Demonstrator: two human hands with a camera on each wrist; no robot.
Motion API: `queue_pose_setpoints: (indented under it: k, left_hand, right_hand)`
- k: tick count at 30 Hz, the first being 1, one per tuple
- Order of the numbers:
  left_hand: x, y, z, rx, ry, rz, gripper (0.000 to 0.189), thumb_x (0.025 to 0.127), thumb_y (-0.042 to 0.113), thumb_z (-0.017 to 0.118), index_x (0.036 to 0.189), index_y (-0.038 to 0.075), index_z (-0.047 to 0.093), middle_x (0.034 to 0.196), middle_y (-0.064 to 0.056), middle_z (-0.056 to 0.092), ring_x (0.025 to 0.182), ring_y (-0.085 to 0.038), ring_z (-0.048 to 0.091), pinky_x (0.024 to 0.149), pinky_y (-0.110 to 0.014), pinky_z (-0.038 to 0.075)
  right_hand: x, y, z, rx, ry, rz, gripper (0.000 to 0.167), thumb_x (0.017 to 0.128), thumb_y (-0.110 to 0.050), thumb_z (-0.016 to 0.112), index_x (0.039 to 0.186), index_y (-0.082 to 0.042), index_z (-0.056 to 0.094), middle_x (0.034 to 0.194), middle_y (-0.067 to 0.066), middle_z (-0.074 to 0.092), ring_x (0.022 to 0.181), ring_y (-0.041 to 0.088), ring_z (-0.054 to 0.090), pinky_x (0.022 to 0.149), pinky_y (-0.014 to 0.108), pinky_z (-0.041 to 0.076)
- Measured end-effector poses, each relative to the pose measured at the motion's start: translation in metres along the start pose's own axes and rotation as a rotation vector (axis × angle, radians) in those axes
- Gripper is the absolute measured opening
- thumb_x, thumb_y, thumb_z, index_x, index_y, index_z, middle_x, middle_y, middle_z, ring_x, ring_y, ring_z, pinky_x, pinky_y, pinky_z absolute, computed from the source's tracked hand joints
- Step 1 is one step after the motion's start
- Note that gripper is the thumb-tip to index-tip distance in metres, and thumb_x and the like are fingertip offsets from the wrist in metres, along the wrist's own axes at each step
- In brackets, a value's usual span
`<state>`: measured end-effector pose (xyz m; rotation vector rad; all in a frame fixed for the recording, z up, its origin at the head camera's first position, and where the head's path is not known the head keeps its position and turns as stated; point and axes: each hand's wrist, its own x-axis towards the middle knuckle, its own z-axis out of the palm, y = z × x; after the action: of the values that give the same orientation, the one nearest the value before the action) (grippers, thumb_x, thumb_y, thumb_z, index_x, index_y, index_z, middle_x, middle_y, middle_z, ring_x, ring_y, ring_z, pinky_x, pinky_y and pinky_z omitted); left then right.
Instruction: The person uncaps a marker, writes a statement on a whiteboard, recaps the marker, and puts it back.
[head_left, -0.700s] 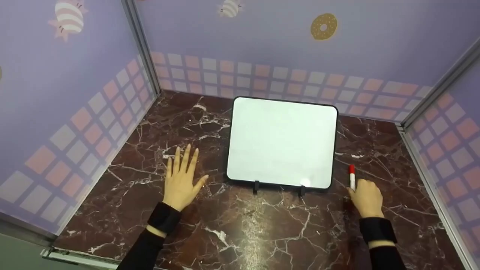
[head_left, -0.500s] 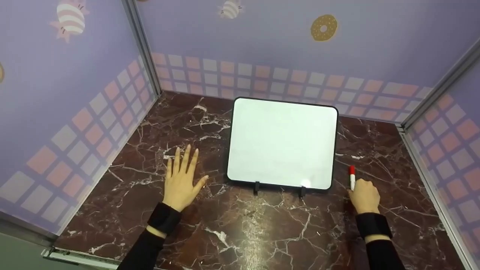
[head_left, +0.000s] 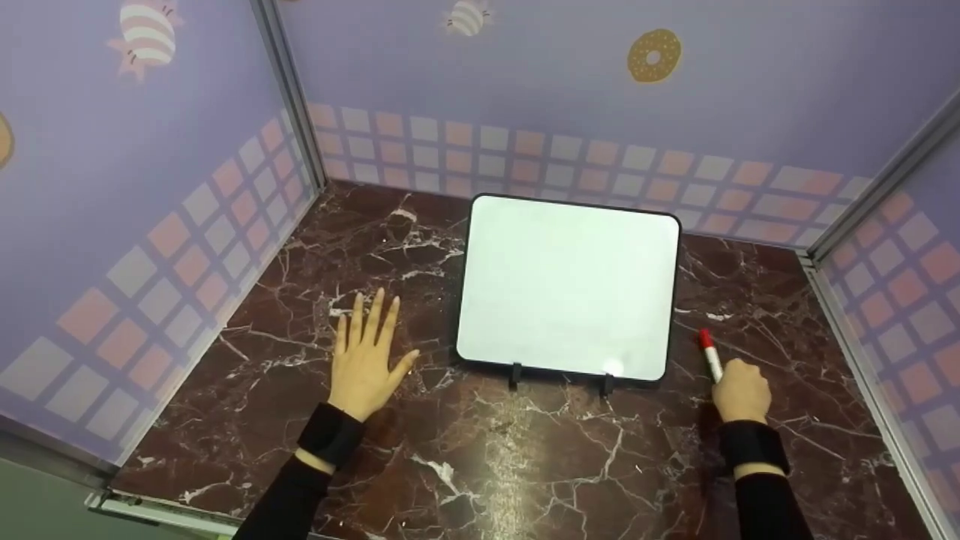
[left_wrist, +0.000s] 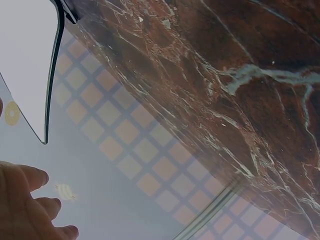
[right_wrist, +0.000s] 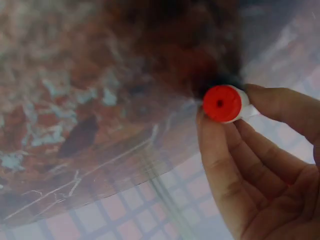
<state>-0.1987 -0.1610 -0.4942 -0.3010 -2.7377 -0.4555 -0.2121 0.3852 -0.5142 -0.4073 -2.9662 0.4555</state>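
My right hand (head_left: 741,391) pinches a marker (head_left: 714,364) between thumb and fingers, to the right of the whiteboard. The marker has a white barrel and a red cap that points away from me. In the right wrist view, the red end (right_wrist: 220,103) of the marker faces the camera, with thumb and fingertips around it. A black-framed whiteboard (head_left: 568,285) with a bare white face stands tilted on two small black feet. To its left, my left hand (head_left: 364,375) has its fingers straight and spread, holding nothing. The left wrist view shows a few fingertips (left_wrist: 47,205) and the whiteboard's edge.
Beneath everything is a dark red marbled tabletop (head_left: 555,465) with white veins. Purple panels with pink and grey squares (head_left: 562,154) enclose it at the back, left and right, joined by metal corner strips (head_left: 289,97).
The marker has swung so its red cap leans further left, and my right hand has shifted slightly. The camera view has moved a little; my left hand and the whiteboard stay put.
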Motion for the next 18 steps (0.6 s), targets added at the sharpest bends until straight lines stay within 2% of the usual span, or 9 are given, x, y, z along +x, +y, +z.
queue_pose_setpoints:
  k: [3,5,9,12,15,18]
  left_hand:
    - [0.001,0.001,0.001,-0.013,0.010,0.005,0.081,0.094,0.047,0.060,0.158,0.012,0.024,0.166,-0.014,0.016,0.154,-0.037,0.005,0.124,-0.057,0.005]
    - [0.001,0.001,0.001,0.003,0.015,0.005,0.081,0.094,0.047,0.061,0.157,0.012,0.025,0.166,-0.013,0.017,0.154,-0.036,0.006,0.124,-0.057,0.005]
    - [0.001,0.001,0.002,0.024,0.019,0.002,0.080,0.094,0.048,0.060,0.157,0.011,0.027,0.166,-0.013,0.017,0.153,-0.038,0.009,0.124,-0.057,0.007]
    - [0.001,0.002,0.001,0.007,0.011,0.007,0.080,0.095,0.049,0.058,0.157,0.011,0.026,0.166,-0.013,0.015,0.152,-0.040,0.010,0.124,-0.058,0.006]
    - [0.001,0.004,0.001,0.005,0.003,0.013,0.080,0.095,0.049,0.057,0.157,0.011,0.025,0.166,-0.013,0.015,0.152,-0.042,0.011,0.124,-0.059,0.007]
    - [0.001,0.006,0.000,0.028,-0.014,0.016,0.080,0.096,0.049,0.056,0.158,0.010,0.024,0.166,-0.014,0.015,0.152,-0.042,0.012,0.124,-0.058,0.008]
  right_hand:
    - [0.001,-0.005,-0.016,0.049,0.083,0.027,0.017,0.079,0.001,0.065,0.080,0.017,0.059,0.077,0.040,0.061,0.068,0.057,0.060,0.054,0.061,0.050]
    - [0.001,-0.016,-0.027,0.079,0.156,0.008,0.017,0.079,0.000,0.064,0.078,0.017,0.060,0.076,0.040,0.062,0.068,0.058,0.060,0.056,0.064,0.049]
    - [-0.001,-0.048,-0.043,0.128,0.282,-0.100,0.014,0.081,0.001,0.063,0.082,0.015,0.065,0.079,0.037,0.065,0.071,0.057,0.062,0.060,0.065,0.048]
    - [-0.002,-0.072,-0.048,0.143,0.355,-0.191,0.013,0.082,0.003,0.063,0.088,0.014,0.067,0.082,0.035,0.067,0.073,0.056,0.063,0.064,0.066,0.049]
    - [-0.005,-0.093,-0.047,0.140,0.394,-0.268,0.013,0.083,0.004,0.064,0.092,0.013,0.067,0.084,0.034,0.067,0.074,0.056,0.063,0.064,0.066,0.049]
    - [-0.008,-0.110,-0.042,0.130,0.399,-0.332,0.011,0.081,0.005,0.066,0.091,0.010,0.067,0.083,0.032,0.067,0.073,0.055,0.063,0.064,0.065,0.051]
